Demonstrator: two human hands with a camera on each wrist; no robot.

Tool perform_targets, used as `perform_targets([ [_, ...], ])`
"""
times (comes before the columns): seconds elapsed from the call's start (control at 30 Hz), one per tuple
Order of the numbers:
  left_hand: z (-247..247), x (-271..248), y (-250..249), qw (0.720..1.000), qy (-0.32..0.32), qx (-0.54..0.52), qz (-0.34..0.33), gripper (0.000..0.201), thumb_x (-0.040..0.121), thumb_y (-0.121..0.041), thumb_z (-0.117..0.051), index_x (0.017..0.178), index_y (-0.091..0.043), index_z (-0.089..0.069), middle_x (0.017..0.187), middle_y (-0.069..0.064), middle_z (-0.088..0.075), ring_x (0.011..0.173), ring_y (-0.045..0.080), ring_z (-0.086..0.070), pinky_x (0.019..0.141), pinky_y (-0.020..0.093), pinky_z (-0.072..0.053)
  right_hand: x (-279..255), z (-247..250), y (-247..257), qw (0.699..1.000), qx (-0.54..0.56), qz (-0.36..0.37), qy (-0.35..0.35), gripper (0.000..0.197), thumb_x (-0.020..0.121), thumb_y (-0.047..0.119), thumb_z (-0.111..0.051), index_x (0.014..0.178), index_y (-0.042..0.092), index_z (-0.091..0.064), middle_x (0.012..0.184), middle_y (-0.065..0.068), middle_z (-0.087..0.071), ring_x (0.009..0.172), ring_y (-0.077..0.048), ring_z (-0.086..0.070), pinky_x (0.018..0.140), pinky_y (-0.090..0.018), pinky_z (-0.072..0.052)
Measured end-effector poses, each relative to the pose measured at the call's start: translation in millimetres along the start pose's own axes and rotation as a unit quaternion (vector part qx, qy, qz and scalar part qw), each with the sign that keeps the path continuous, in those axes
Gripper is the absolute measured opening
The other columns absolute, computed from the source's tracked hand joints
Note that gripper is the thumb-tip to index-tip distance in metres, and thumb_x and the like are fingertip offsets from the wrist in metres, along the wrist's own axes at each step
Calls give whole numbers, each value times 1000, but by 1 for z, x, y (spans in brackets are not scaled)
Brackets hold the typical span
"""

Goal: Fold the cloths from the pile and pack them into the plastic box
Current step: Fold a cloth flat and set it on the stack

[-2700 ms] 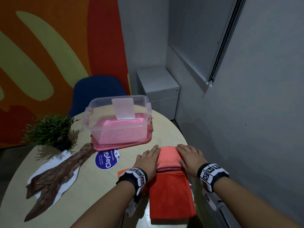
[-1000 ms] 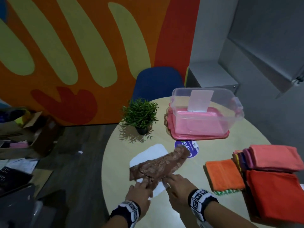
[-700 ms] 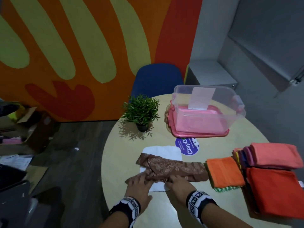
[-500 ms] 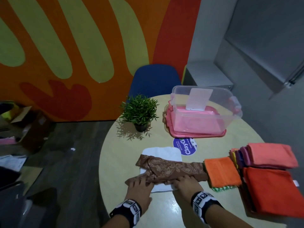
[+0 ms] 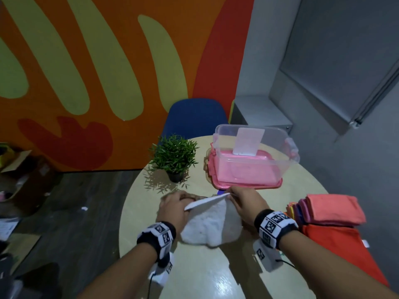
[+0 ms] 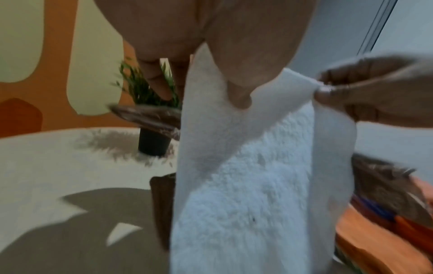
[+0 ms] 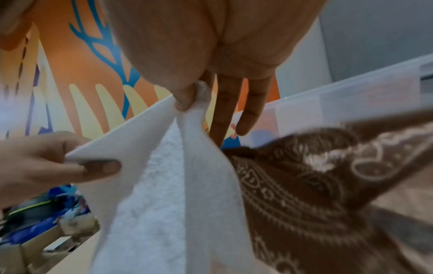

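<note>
Both hands hold a white fluffy cloth point(image 5: 212, 225) up over the round table point(image 5: 194, 272). My left hand point(image 5: 186, 207) pinches one upper corner of the white cloth point(image 7: 145, 194), and my right hand point(image 5: 230, 195) pinches the other between thumb and forefinger. The cloth point(image 6: 246, 176) hangs between them. A brown patterned cloth point(image 7: 316, 185) lies just beyond it, mostly hidden in the head view. The clear plastic box point(image 5: 254, 156) stands on its pink lid point(image 5: 248, 184) at the far side, with nothing in it that I can see.
A stack of folded cloths point(image 5: 330, 209) with a peach one on top lies at the right, with a red-orange cloth point(image 5: 336, 244) in front of it. A small potted plant point(image 5: 174, 156) stands left of the box. A blue chair point(image 5: 194, 117) is behind the table.
The hands left the brown patterned cloth they were pressing and have lifted the white cloth, which lay under it, off the table by its corners.
</note>
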State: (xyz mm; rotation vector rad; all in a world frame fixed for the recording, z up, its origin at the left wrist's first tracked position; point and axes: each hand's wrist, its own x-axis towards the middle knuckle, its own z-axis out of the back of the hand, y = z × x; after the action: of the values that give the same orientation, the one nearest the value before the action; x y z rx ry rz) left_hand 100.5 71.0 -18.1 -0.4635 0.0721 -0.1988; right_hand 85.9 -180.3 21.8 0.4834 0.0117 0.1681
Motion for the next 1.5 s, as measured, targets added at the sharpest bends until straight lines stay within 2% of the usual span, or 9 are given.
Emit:
perform_targets([
  [0.17,51,24,-30,996,-27,-48,-76,43,83,1,-55,113,-25,-72,117,1,-68,105,25,-61,88,33,-50,10,32,2,995,44,1,-95,18,100,29,-54,101,15,-65,87,-4,-71,75,-20,-61,67,-27,-44],
  [0.33,66,18,-46,989,-32,-95,-109,46,84,7,-51,112,-23,-73,100,6,-74,88,25,-65,72,30,-49,7,43,3,986,109,20,-127,10,100,26,-53,98,18,-59,86,0,-67,76,-16,-60,66,-28,-45],
  [0.47,33,3,-20,992,81,-38,-90,46,87,-2,-54,123,-28,-70,117,4,-71,107,25,-65,91,27,-48,-19,18,-17,994,108,18,-19,11,101,28,-50,94,22,-53,78,4,-60,73,-17,-56,65,-31,-37],
  [0.53,7,-12,-7,982,163,-1,-100,37,93,-12,-53,121,-27,-70,118,6,-71,107,26,-64,88,25,-45,-39,-8,-32,996,66,13,63,15,102,33,-47,99,20,-54,86,0,-60,82,-23,-57,71,-33,-41],
  [0.73,-67,-71,26,925,378,-9,-47,23,84,-26,-50,62,-26,-50,65,-8,-49,83,25,-57,65,27,-28,-106,-86,-62,958,39,-50,278,29,100,44,-45,110,19,-52,95,-9,-63,94,-29,-62,69,-32,-38],
  [0.87,-88,-87,44,929,369,-29,4,25,89,-37,-55,71,-22,-49,77,-5,-52,86,23,-54,66,30,-31,-123,-99,-65,942,66,-78,319,32,99,50,-44,112,22,-52,101,-7,-63,97,-28,-60,77,-35,-42],
  [1.03,-103,-88,57,957,272,-82,52,38,93,-44,-58,124,-22,-60,122,-3,-63,112,18,-58,84,25,-39,-125,-102,-66,942,52,-116,310,38,91,44,-58,121,22,-50,107,-6,-66,97,-26,-60,78,-34,-45],
  [1.2,-112,-85,60,961,250,-72,98,34,100,-35,-48,125,-15,-57,127,5,-63,115,24,-58,91,28,-45,-119,-109,-64,953,51,-154,256,22,97,27,-46,118,21,-47,91,-1,-58,87,-25,-58,72,-32,-42],
  [1.5,-117,-82,65,951,251,-109,143,32,103,-35,-40,125,-13,-42,121,12,-60,105,29,-59,84,34,-48,-97,-122,-56,954,-12,-182,239,25,95,23,-41,119,17,-39,103,-16,-62,90,-34,-61,75,-39,-47],
])
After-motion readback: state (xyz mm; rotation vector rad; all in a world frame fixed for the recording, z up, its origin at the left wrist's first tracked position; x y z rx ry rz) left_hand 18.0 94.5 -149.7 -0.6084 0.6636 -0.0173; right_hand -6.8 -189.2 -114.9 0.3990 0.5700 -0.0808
